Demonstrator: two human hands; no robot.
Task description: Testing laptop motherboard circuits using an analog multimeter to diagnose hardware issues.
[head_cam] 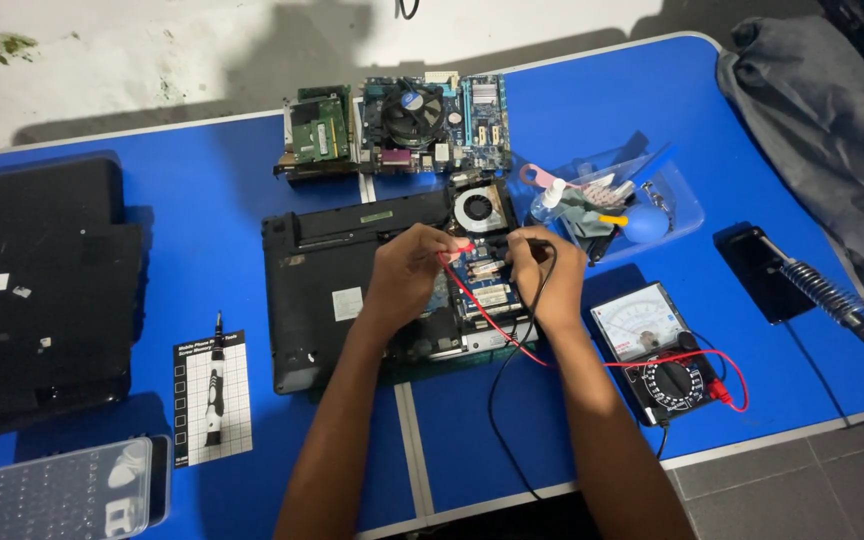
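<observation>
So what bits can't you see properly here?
All in the head view:
- Probe tips: hidden under the left hand and right hand.
- Laptop board: partly covered by both hands.
- Multimeter needle: too small to tell.
- Bit case: cut off by the bottom edge.
- Soldering iron stand: cut off at the right edge.

Even overhead light, soft shadows at the far edge, sharp focus.

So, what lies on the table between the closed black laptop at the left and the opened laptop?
In the head view, a white gridded mat with a black screwdriver on it lies between the closed laptop and the opened laptop.
</observation>
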